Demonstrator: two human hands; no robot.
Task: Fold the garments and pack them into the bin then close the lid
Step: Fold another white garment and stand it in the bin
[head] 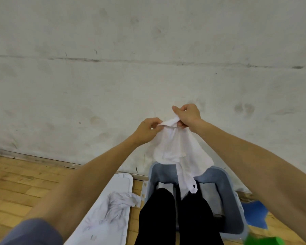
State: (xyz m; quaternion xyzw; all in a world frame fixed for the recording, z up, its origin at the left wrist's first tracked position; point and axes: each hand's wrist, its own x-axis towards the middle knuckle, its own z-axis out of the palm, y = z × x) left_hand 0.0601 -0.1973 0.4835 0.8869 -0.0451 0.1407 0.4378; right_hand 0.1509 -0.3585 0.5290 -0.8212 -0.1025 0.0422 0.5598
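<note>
1. A white shirt (175, 147) is being held up in front of the wall, above the far end of the grey-blue bin (237, 209). Its top edge is pinched by the left hand (147, 129) and gripped by the right hand (189, 115), so both hands are closed on the cloth, close together.
2. The shirt hangs with its long axis vertical, top edge up. A narrow strip with dark buttons or buttonholes points down into the bin.
3. To get a decent fold, the hands probably need to be spread along the top edge so the cloth is opened flat; right now it's bunched.
4. The hanging strip should be kept from snagging on the bin rim.
5. The white lid (120, 183) is lying on the floor left of the bin, with another crumpled garment (118, 204) on it, so closing is a long way off.
</note>
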